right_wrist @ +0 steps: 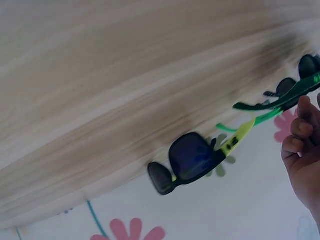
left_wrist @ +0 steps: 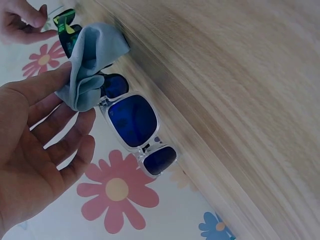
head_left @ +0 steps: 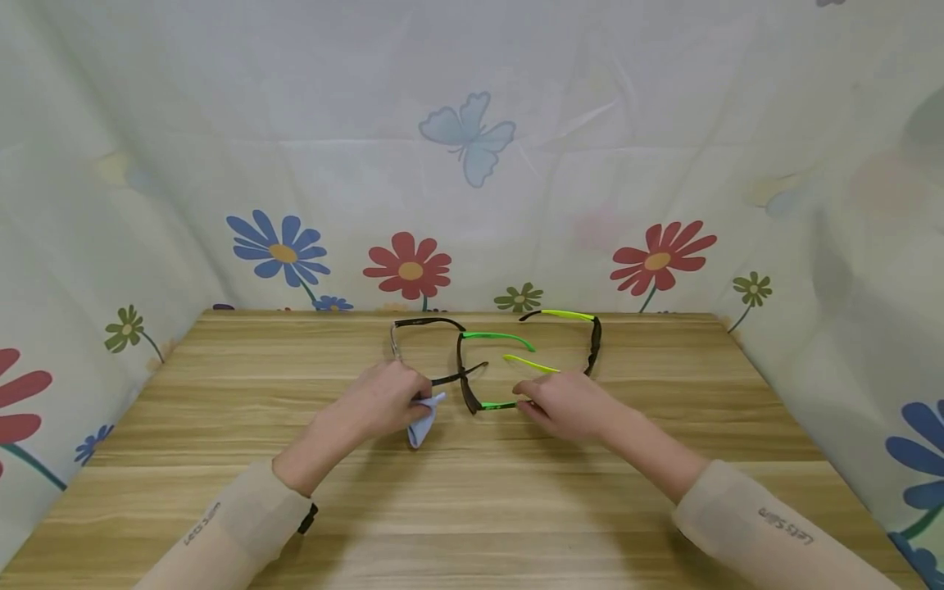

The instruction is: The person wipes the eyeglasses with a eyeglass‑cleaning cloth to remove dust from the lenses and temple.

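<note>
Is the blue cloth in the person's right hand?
No, the left hand holds the blue cloth, as the left wrist view shows.

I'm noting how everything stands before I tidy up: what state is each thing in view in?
Cloth: bunched, held.
Left hand: holding the cloth.
Right hand: fingers at an arm of the green-armed glasses; whether they pinch it, I cannot tell.
Clear-framed glasses: unfolded, both arms out.
Green-armed glasses: unfolded, both arms out.
Yellow-armed glasses: unfolded, both arms out.
Flowered sheet: hanging, creased.
</note>
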A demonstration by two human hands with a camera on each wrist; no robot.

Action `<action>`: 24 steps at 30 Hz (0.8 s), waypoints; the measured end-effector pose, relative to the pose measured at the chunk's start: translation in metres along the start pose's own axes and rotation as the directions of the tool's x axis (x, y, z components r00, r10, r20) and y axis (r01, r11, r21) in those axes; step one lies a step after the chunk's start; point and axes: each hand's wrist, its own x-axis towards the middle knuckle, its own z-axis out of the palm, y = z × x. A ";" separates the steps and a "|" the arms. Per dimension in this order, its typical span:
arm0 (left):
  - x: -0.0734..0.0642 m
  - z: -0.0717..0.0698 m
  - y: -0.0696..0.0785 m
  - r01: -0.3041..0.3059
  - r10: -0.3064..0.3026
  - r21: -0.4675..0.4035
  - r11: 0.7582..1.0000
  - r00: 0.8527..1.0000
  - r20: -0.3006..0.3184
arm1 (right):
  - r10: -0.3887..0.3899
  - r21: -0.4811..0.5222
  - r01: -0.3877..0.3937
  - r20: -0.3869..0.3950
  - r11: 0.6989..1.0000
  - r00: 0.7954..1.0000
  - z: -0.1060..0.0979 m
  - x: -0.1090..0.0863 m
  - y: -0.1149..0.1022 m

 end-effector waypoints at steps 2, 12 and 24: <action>0.000 0.001 0.000 -0.005 0.005 0.002 1.000 1.000 -0.006 | 0.008 -0.008 -0.007 0.019 1.000 1.000 0.002 0.002 -0.005; 0.001 0.000 0.001 0.008 -0.008 -0.010 1.000 1.000 -0.004 | 0.027 -0.081 -0.026 0.017 0.996 0.999 0.017 0.011 -0.016; 0.002 0.000 0.004 -0.016 0.016 0.000 1.000 1.000 -0.008 | 0.077 0.024 -0.077 0.013 0.997 0.997 0.023 0.015 -0.018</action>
